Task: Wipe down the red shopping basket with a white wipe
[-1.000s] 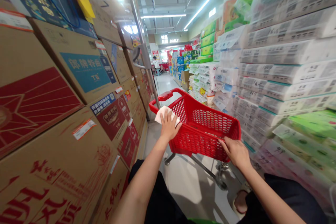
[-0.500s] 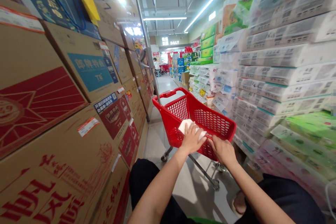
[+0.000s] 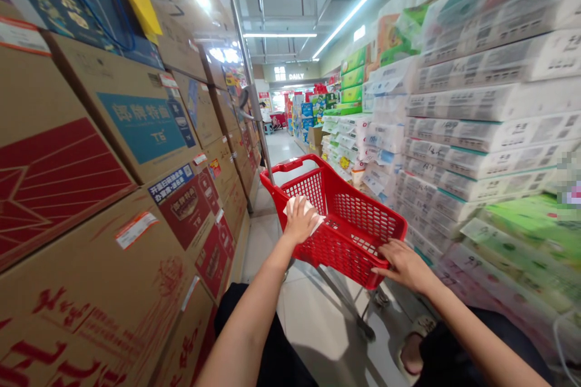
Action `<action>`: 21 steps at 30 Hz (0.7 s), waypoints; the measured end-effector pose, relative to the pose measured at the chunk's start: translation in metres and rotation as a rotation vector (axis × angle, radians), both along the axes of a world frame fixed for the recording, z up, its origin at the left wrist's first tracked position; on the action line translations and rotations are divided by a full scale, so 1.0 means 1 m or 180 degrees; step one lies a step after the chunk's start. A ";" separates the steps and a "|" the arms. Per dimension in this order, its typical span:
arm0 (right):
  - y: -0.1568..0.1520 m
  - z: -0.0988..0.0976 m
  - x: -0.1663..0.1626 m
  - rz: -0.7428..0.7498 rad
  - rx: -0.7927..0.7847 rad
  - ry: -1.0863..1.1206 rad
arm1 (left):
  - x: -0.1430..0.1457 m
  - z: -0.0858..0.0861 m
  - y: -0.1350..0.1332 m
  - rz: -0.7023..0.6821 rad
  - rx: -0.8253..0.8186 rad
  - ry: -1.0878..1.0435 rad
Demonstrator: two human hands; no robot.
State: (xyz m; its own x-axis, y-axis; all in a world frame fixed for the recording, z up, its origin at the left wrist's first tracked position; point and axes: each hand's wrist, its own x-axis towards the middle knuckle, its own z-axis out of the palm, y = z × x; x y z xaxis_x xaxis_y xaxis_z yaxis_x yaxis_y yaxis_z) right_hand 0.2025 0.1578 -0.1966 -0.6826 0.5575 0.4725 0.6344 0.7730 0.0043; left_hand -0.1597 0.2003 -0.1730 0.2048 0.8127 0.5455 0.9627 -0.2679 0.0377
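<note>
A red plastic shopping cart (image 3: 340,245) on grey metal legs stands in front of me, its basket a grid of holes. My left hand (image 3: 299,222) presses a white cloth or tissue (image 3: 318,221) onto the near rim, toward the left, fingers spread over it. At the rim's right corner, my right hand (image 3: 403,263) holds on with fingers curled over the edge and thumb outside. Nothing lies in the visible part of the basket.
Stacked cardboard cartons (image 3: 91,278) wall the left side, close to a metal post (image 3: 242,30). Packs of white tissue paper (image 3: 490,127) pile up on the right. A pale tiled aisle floor (image 3: 284,145) runs ahead, with a seated person (image 3: 264,113) far off.
My left hand has slid left along the cart's near rim with the cloth. My right hand has shifted right to the corner, so the hands are farther apart.
</note>
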 end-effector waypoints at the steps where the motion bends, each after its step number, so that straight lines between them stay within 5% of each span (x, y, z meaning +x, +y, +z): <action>1: 0.003 -0.001 0.001 -0.0053 0.0005 -0.0056 | 0.004 -0.001 0.001 0.0015 0.0001 -0.0030; 7: 0.001 -0.007 -0.015 -0.0311 0.0240 -0.0149 | 0.041 -0.015 -0.004 -0.0127 -0.0200 -0.0268; 13: -0.014 -0.011 -0.059 -0.0632 0.0345 -0.0063 | 0.080 -0.029 -0.040 -0.0584 -0.0094 -0.0287; 17: -0.018 -0.009 -0.070 -0.0322 0.0050 0.0043 | 0.065 -0.017 -0.053 -0.0884 -0.0161 -0.0185; 21: -0.003 -0.006 -0.042 -0.0043 -0.0106 0.0104 | 0.035 -0.005 -0.046 -0.1004 -0.0323 -0.0113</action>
